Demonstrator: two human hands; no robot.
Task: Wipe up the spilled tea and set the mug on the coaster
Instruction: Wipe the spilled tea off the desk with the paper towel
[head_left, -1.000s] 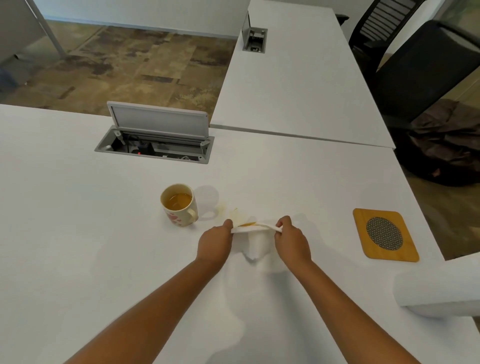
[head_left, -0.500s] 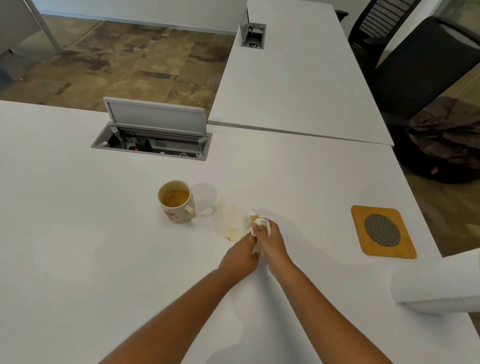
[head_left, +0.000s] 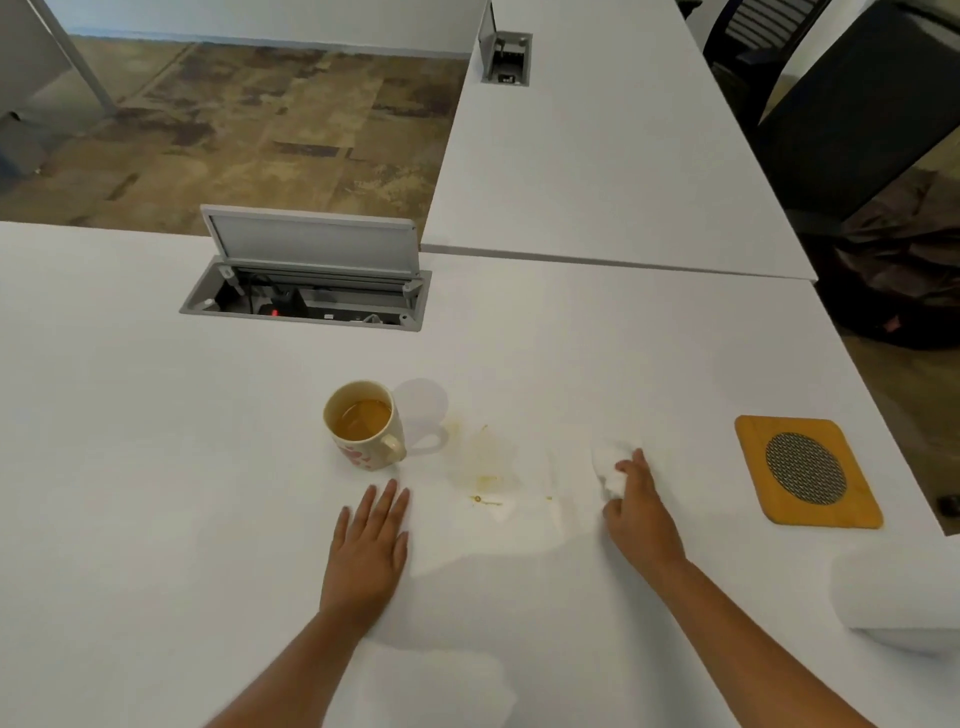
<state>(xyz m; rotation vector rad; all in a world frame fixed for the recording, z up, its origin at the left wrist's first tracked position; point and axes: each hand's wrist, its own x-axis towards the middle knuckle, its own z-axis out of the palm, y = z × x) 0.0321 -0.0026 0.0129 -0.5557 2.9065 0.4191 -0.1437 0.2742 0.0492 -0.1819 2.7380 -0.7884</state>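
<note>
A cream mug (head_left: 365, 427) with red marks stands upright on the white table (head_left: 156, 467), part full of tea. Just right of it lies a faint yellow tea stain (head_left: 483, 462) with a few drops. My left hand (head_left: 370, 540) lies flat on the table below the mug, fingers straight, holding nothing. My right hand (head_left: 636, 514) grips a crumpled white paper towel (head_left: 610, 467) against the table, right of the stain. The wooden coaster (head_left: 808, 472) with a dark mesh disc sits farther right, with nothing on it.
An open cable box (head_left: 311, 291) with a raised lid is set into the table behind the mug. A paper towel roll (head_left: 898, 597) lies at the near right edge. A second table (head_left: 597, 156) adjoins at the back. Dark chairs (head_left: 857, 104) stand on the right.
My hands have parted. The left hand let go of the towel and moved left, flat onto the table. The right hand carried the wadded towel rightward, off the stain.
</note>
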